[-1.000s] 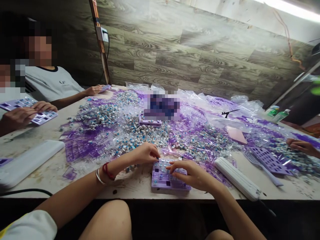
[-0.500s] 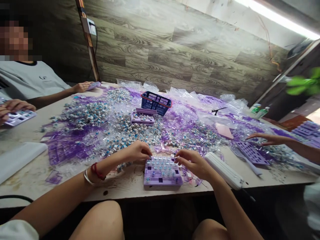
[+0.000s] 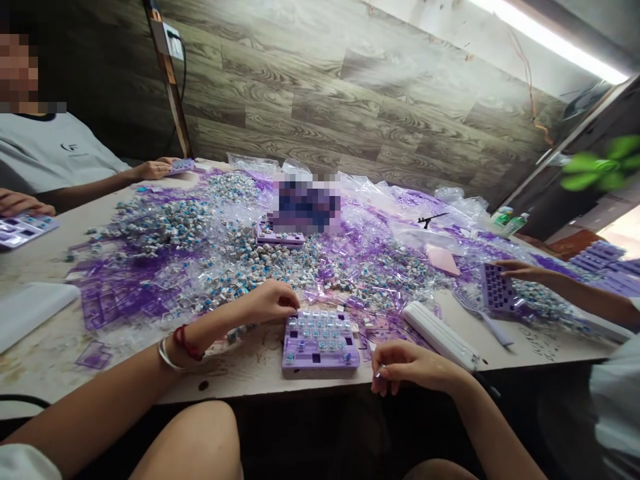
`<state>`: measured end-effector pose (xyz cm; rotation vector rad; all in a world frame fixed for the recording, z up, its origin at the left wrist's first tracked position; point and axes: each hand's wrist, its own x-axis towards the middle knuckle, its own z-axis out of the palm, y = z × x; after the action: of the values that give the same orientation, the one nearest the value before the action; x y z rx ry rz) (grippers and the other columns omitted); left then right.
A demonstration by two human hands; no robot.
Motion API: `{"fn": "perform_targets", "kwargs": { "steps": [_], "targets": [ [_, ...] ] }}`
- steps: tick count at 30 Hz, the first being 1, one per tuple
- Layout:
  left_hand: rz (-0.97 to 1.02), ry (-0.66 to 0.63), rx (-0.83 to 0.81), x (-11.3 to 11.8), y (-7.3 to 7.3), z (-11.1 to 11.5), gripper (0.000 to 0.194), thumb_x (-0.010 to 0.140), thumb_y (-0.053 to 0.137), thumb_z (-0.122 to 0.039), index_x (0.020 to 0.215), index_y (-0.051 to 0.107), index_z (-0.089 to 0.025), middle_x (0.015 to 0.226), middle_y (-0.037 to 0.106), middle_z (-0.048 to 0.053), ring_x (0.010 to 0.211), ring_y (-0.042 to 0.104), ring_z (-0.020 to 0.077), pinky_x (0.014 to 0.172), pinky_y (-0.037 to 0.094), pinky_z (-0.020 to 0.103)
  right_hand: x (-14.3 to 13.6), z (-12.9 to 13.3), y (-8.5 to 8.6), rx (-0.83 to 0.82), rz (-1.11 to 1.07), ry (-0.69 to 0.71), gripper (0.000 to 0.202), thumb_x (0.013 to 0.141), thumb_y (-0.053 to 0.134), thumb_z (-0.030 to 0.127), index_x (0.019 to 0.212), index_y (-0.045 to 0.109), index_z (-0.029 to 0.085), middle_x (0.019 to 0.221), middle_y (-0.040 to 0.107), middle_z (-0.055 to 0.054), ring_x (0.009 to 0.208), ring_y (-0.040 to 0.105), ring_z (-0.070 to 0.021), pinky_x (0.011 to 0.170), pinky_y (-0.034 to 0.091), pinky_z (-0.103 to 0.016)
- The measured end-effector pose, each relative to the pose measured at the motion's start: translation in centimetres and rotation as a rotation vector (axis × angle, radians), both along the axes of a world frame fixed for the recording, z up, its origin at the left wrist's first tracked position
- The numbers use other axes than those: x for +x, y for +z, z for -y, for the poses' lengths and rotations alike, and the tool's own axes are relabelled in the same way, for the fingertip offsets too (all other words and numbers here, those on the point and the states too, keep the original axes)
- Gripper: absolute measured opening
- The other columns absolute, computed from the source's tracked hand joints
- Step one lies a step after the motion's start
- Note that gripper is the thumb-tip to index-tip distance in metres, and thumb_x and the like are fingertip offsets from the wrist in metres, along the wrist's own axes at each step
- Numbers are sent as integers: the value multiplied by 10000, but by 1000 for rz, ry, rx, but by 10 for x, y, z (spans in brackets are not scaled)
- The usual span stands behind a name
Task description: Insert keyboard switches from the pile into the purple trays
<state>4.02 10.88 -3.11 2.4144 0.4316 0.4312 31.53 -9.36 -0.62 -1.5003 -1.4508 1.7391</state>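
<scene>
A small purple keyboard [image 3: 320,359] lies near the table's front edge. Rows of clear keycaps [image 3: 323,327] and blue-and-clear switches cover much of it, between several dark square gaps. My left hand [image 3: 273,300] is at the keyboard's back left corner, fingers curled and pressed together; what is in them, if anything, is hidden. Just right of the keyboard and apart from it, my right hand [image 3: 415,365] pinches a small shiny, purple-tinted piece [image 3: 381,375] above the table's front edge.
Heaps of white-and-blue switches [image 3: 270,263] and clear purple plastic parts [image 3: 125,300] spread across the table. A white bar [image 3: 440,333] lies to the right. One co-worker's hand [image 3: 515,270] holds a purple keyboard frame [image 3: 497,290]; another person works at the left.
My right hand has moved from the keyboard's back right side toward me, now holding a small piece. My left hand stays at the corner. The right co-worker has lifted a purple frame.
</scene>
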Motion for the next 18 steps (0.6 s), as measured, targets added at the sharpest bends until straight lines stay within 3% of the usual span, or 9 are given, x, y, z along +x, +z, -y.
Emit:
{"fn": "perform_targets", "kwargs": {
  "steps": [8,14,18],
  "targets": [
    [22,-28,12,2,-3,1,130,776,590,-131,797,719,-130,760,683,43,712,611,124,672,439,182,2,-4,-22,101,-56,-277,330,722,692,459,800,593,155,839,698,-69,754,651,-168,522,456,-198],
    [0,-74,30,1,-1,0,132,806,608,-193,826,721,-126,790,671,58,736,607,133,674,433,188,6,-19,-36,119,-33,-294,384,691,711,499,780,584,148,802,695,-80,742,656,-189,520,490,-222],
    [-7,-75,20,1,-2,0,121,808,630,-210,827,717,-129,794,669,57,737,604,134,682,433,191,4,-27,-39,138,-9,-315,395,701,691,520,799,590,151,839,694,-81,637,630,-148,494,491,-228]
  ]
}}
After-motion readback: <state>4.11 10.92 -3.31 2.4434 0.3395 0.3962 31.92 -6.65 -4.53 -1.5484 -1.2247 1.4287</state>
